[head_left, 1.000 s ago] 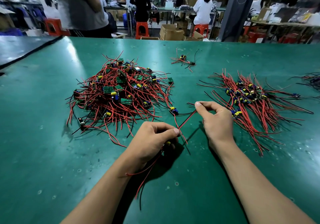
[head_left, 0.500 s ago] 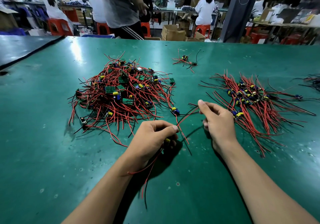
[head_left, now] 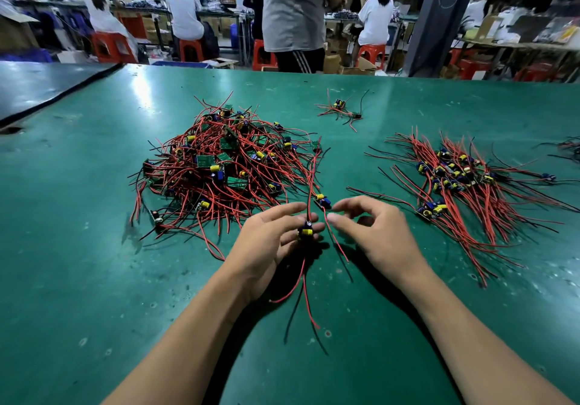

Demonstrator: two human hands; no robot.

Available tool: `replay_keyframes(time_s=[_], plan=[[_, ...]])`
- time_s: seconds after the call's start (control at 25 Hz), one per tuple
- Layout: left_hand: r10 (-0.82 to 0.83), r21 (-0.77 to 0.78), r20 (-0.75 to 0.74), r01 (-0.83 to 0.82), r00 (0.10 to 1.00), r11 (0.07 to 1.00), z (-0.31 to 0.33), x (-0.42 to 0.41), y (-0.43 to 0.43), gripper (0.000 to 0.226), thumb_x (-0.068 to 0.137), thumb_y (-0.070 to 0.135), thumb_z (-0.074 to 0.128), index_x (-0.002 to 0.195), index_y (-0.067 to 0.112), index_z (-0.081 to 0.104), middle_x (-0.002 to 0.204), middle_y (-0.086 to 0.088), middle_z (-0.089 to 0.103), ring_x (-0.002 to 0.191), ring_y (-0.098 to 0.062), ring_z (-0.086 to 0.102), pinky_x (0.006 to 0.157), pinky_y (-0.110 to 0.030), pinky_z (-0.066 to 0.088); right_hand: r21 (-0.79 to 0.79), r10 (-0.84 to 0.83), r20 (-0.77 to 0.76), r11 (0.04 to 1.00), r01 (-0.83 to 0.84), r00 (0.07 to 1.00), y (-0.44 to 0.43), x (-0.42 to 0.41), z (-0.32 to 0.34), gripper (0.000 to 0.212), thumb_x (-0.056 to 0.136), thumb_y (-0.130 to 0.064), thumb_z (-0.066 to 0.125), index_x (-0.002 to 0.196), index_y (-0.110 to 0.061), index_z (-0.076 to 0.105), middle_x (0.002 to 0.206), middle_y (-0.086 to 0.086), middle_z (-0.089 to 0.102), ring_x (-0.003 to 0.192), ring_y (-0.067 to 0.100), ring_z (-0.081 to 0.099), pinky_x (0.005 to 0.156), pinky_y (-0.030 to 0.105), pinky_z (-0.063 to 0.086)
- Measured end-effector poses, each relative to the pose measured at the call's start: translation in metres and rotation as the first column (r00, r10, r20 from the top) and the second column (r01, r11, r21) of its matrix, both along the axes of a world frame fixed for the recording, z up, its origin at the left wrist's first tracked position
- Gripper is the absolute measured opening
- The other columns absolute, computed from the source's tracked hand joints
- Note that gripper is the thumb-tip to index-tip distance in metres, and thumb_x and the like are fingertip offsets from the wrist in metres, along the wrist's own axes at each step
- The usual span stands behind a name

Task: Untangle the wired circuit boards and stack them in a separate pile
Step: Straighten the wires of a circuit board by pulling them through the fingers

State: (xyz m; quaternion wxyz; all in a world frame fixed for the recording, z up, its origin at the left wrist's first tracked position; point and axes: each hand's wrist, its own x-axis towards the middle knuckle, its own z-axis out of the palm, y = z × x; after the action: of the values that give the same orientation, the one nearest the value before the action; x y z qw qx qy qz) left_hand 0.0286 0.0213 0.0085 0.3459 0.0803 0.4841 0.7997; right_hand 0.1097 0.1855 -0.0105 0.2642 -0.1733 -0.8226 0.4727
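Where everything is laid: a green desk (head_left: 94,263), scuffed and spotted, is seen from above and fills most of the view.
Tangled pile (head_left: 219,166): red and black wires with small green boards are heaped left of centre, beyond the left hand.
Sorted pile (head_left: 464,181): boards are gathered along the middle on the right of the desk, with their wires fanned out to both sides.
Left hand (head_left: 270,244): it is kept just above the desk near the centre; a board is pinched at its fingertips, with the top digit spread clear of it.
Right hand (head_left: 379,238): released; finger and thumb are curved toward each other with a gap between them, and nothing is gripped.
Small cluster (head_left: 340,109): a few wired boards are set apart at the far side, behind the gap between the two piles.
Held board (head_left: 307,231): blue and yellow parts are shown; one red wire is led up toward the tangled pile, others hang down.
Loose board (head_left: 322,200): it is placed on the desk just beyond both sets of fingertips.
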Motion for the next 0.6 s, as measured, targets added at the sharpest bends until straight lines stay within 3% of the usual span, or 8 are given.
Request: replay_keyframes(time_s=[0.16,0.28,0.36,0.44,0.52,0.6], plan=[[0.056,0.081,0.035,-0.059,0.998,0.995,0.001,-0.002,-0.003,0.037,0.084,-0.018,0.052,0.116,-0.002,0.058,0.105,-0.020,0.072,0.088,-0.026,0.073,0.077,-0.031,0.058,0.023,0.198,0.008,0.980,-0.198,0.980,-0.017,-0.002,-0.004,0.035,0.071,-0.031,0.084,0.098,-0.032,0.062,0.082,-0.011,0.064,0.050,0.004,0.039,0.049,0.018,0.035],[0.119,0.175,0.050,-0.126,0.992,0.976,0.002,-0.006,-0.003,0.039,0.082,-0.012,0.056,0.119,0.001,0.056,0.105,-0.015,0.073,0.095,-0.025,0.072,0.084,-0.032,0.056,0.129,0.185,0.050,0.973,-0.190,0.981,-0.022,-0.003,-0.009,0.054,0.058,-0.054,0.085,0.098,-0.040,0.051,0.088,-0.015,0.061,0.050,0.004,0.039,0.052,0.018,0.036],[0.125,0.192,0.052,-0.133,0.991,0.972,0.001,-0.007,-0.004,0.045,0.076,-0.004,0.062,0.121,0.004,0.055,0.111,-0.013,0.072,0.101,-0.025,0.070,0.087,-0.032,0.056,0.239,0.168,0.061,0.955,-0.178,0.984,-0.025,-0.004,-0.008,0.053,0.061,-0.067,0.081,0.095,-0.039,0.052,0.085,-0.019,0.059,0.055,0.005,0.045,0.055,0.017,0.037],[0.104,0.184,0.048,-0.111,0.993,0.977,0.002,-0.007,-0.005,0.053,0.072,0.002,0.066,0.124,0.005,0.055,0.116,-0.010,0.071,0.105,-0.022,0.069,0.077,-0.028,0.059,0.259,0.186,-0.009,0.949,-0.177,0.983,-0.027,-0.004,-0.006,0.041,0.073,-0.070,0.073,0.089,-0.035,0.058,0.076,-0.020,0.059,0.056,0.005,0.049,0.055,0.015,0.038],[0.084,0.131,-0.008,-0.082,0.996,0.988,0.000,-0.006,-0.005,0.056,0.072,0.006,0.068,0.128,0.007,0.056,0.120,-0.005,0.070,0.103,-0.018,0.069,0.077,-0.028,0.056,0.131,0.210,-0.096,0.972,-0.197,0.973,-0.031,-0.004,-0.005,0.030,0.086,-0.059,0.068,0.084,-0.029,0.064,0.066,-0.017,0.060,0.054,0.001,0.049,0.054,0.013,0.038],[0.072,0.115,-0.037,-0.067,0.997,0.991,-0.001,-0.006,-0.005,0.055,0.074,0.005,0.068,0.128,0.006,0.057,0.122,-0.003,0.069,0.101,-0.020,0.068,0.082,-0.031,0.056,-0.116,0.216,-0.111,0.967,-0.229,0.970,-0.035,-0.004,0.000,0.027,0.091,-0.047,0.066,0.080,-0.023,0.066,0.063,-0.012,0.059,0.053,0.001,0.048,0.052,0.016,0.039]])
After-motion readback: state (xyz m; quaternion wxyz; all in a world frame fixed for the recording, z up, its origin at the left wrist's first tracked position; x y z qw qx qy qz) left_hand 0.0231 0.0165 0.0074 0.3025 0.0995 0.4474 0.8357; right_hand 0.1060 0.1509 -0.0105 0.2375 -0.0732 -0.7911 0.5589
